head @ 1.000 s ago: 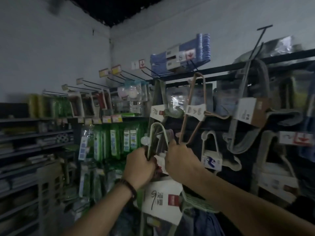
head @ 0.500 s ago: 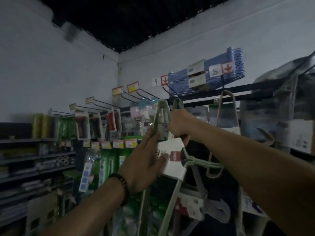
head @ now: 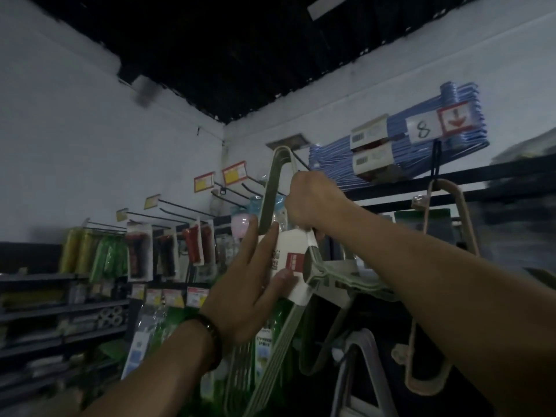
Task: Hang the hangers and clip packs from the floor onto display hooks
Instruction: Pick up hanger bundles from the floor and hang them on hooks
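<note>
Here the right hand (head: 310, 200) is fisted around the necks of a banded pack of pale green hangers (head: 278, 266), raised so its hook loops (head: 281, 155) sit at the tip of a bare display hook (head: 301, 162). The left hand (head: 249, 284), fingers spread flat, steadies the white paper band (head: 290, 260). Best to keep the loops bunched, slide them squarely along the prong, and release only once the weight hangs.

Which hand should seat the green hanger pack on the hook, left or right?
Right. The right hand already grips the green hanger pack near its hook ends, close to the display hook. The left hand lies open lower down against the pack's white label, only steadying it.
</note>
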`<state>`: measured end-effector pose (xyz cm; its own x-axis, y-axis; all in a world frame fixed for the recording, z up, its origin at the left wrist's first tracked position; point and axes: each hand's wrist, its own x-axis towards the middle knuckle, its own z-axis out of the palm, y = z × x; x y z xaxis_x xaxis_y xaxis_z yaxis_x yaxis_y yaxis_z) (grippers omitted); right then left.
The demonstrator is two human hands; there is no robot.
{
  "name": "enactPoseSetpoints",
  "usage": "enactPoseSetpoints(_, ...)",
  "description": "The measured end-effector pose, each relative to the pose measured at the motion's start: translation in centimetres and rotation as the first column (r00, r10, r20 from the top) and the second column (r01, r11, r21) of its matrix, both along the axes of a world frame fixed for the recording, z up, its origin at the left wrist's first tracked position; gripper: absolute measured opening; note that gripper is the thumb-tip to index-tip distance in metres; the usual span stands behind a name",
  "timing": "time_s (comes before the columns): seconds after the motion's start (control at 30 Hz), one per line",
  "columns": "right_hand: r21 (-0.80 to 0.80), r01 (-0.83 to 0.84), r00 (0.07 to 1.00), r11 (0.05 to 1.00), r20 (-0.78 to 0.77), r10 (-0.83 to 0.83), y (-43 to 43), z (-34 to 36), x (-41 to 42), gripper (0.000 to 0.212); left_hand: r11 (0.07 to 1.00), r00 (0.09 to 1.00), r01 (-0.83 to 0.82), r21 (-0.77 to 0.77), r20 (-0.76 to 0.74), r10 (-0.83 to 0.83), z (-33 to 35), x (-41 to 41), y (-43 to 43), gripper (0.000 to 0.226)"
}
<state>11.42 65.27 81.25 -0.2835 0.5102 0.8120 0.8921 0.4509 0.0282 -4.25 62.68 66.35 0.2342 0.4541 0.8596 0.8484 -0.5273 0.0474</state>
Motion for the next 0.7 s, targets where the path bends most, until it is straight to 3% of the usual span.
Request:
enactPoseSetpoints(0.13, 0.089, 0.118, 0.993, 0.989, -0.038, -0.115, 1.6, -0.5, 0.4, 0.022, 1.0, 0.999, -0.018, 0.001, -0.033, 0.018, 0.0, 0.2, 2.2, 0.08)
enactPoseSetpoints(0.37, 0.032, 0.231, 0.97, 0.972, -0.088, -0.228, 4.8, -1.1, 0.9, 0.041, 0.986, 0.985, -0.136, -0.096, -0.12, 0.124, 1.7, 0.9, 5.9, 0.089)
enactPoseSetpoints(0.5, -0.054, 0.196, 0.96, 0.979, -0.192, -0.203, 6.6, -1.8, 0.4, 0.029, 0.978, 0.96, -0.198, -0.065, -0.215, 0.18, 1.9, 1.5, 7.5, 0.084)
enactPoseSetpoints(0.7, -0.178, 0.376, 0.917, 0.91, -0.067, -0.392, 9.0, -3.5, 1.4, 0.039, 0.949, 0.875, -0.271, -0.165, -0.454, 0.171, 1.0, 2.7, 9.7, 0.088)
